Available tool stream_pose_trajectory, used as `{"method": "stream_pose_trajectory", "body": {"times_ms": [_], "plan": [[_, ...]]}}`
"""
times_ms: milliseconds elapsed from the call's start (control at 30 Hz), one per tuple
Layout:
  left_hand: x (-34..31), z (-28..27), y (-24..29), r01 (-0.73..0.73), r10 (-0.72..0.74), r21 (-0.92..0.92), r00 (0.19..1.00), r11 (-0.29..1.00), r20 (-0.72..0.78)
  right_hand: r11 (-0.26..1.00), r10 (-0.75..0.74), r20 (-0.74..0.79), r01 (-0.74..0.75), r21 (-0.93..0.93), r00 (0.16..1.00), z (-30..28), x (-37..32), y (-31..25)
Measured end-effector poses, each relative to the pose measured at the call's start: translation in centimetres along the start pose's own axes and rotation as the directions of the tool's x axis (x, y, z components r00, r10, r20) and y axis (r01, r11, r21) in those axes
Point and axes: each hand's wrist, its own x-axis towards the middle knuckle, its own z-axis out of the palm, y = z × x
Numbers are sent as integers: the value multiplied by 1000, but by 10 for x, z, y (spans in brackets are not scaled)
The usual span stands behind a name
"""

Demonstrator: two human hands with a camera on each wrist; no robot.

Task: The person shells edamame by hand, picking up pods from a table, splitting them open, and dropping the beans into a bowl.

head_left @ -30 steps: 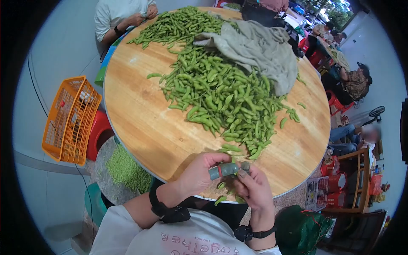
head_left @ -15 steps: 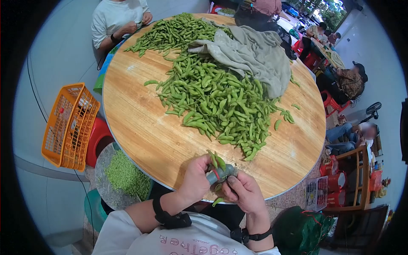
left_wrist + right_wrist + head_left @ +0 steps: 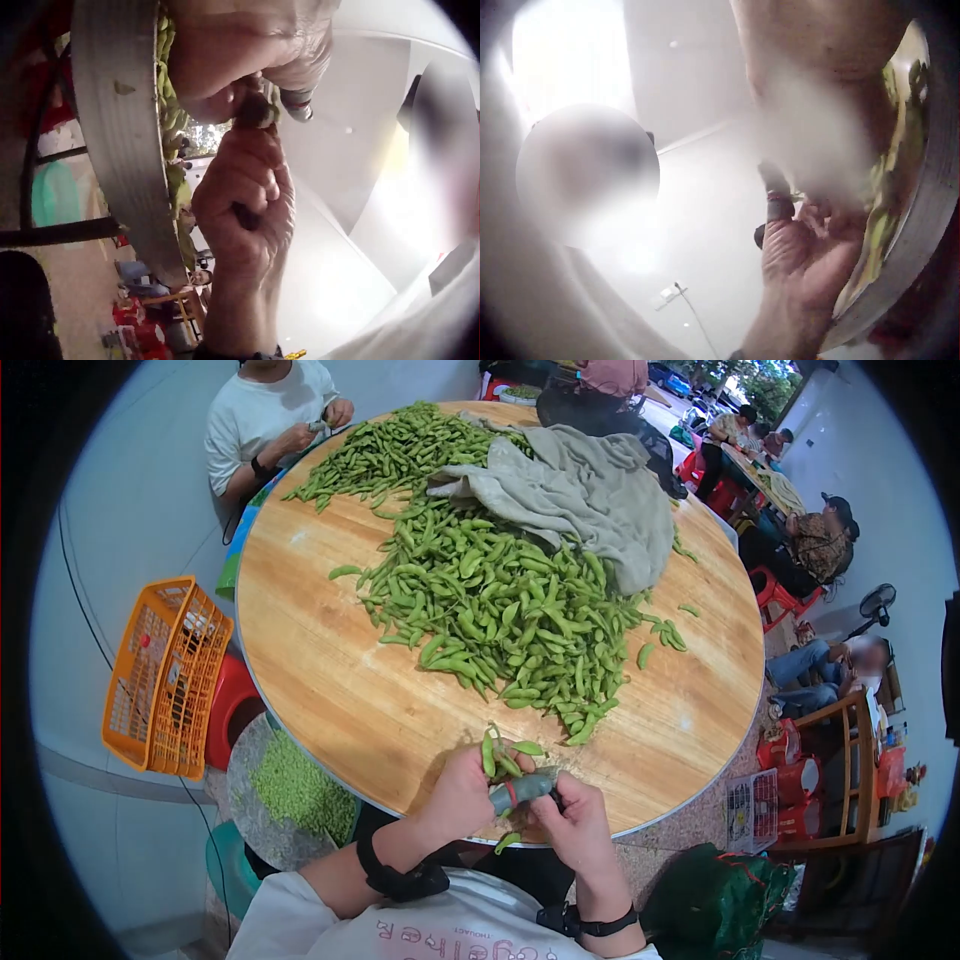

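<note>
At the near table edge my left hand [image 3: 458, 797] grips several green soybean pods [image 3: 500, 754], their ends sticking out past its fingers. Its thumb wears a grey-green cover [image 3: 522, 792] with a red band and points at my right hand [image 3: 582, 827]. The right hand's fingers are curled, its thumb pressed close to the cover's tip. In the left wrist view a bit of green pod [image 3: 273, 114] shows where the right fingertips meet the left hand; most of it is hidden. One pod [image 3: 508, 842] lies below the hands at the table edge.
A large pile of soybean pods [image 3: 500, 600] covers the round wooden table [image 3: 330, 660], partly under a grey cloth [image 3: 590, 490]. Shelled beans [image 3: 300, 785] fill a basin at lower left. An orange crate [image 3: 165, 680] stands beside the table; a person [image 3: 265, 430] sits across.
Pods now stick up from my left hand's fingers, where one second ago they barely showed. My right thumb has shifted off the cover's tip. The head view has tilted slightly.
</note>
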Motion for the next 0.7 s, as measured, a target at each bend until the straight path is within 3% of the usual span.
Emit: {"method": "stream_pose_trajectory", "body": {"times_ms": [33, 67, 133, 167, 200, 267, 300, 333, 367, 400, 533, 600, 633, 667, 700], "plan": [[1, 0, -2, -6, 6, 5, 1000, 1000, 7, 959, 186, 37, -189, 210, 982, -2, 2, -9], [2, -1, -5, -65, 64, 49, 998, 997, 14, 840, 351, 114, -367, 399, 929, -4, 4, -15], [3, -4, -4, -127, 125, 99, 992, 987, 29, 772, 352, 161, -383, 508, 922, -9, 4, -13], [2, -6, -2, -42, 41, 64, 999, 997, 26, 687, 353, 212, -406, 603, 911, -11, 4, -12], [2, -6, -1, 43, -44, 28, 999, 999, 25, 688, 348, 208, -400, 605, 914, -12, 4, -12], [4, -4, 1, 7, -8, 20, 1000, 1000, 19, 876, 311, 162, -349, 333, 936, -14, 5, -13], [4, -3, 1, -24, 24, 6, 1000, 1000, 6, 958, 243, 58, -248, 140, 968, -16, 6, -9], [4, -3, 1, -25, 25, 7, 1000, 1000, 6, 959, 241, 58, -247, 141, 969, -15, 8, -6], [4, -3, 1, -212, 211, 306, 977, 928, 36, 988, 145, -35, -142, 58, 989, -14, 11, -2], [5, -3, 1, -372, 372, 565, 920, 737, 121, 998, 38, -120, -42, -35, 992, -13, 14, -1], [3, -6, 2, -316, 290, 623, 946, 715, 147, 996, 84, -57, -81, 43, 995, -11, 17, -8], [8, -17, -8, -357, 295, 312, 928, 881, 228, 965, 162, 71, -173, 195, 984, -15, 15, -4], [7, -18, -9, -357, 295, 312, 928, 881, 227, 965, 162, 72, -173, 195, 984, -16, 15, -6], [4, -15, 0, -114, 113, -4, 978, 993, 175, 980, 88, 85, -101, 169, 992, -17, 13, -9], [3, -14, 5, 141, -83, -324, 979, 935, 186, 989, 14, 100, -28, 144, 995, -17, 12, -11]]}}
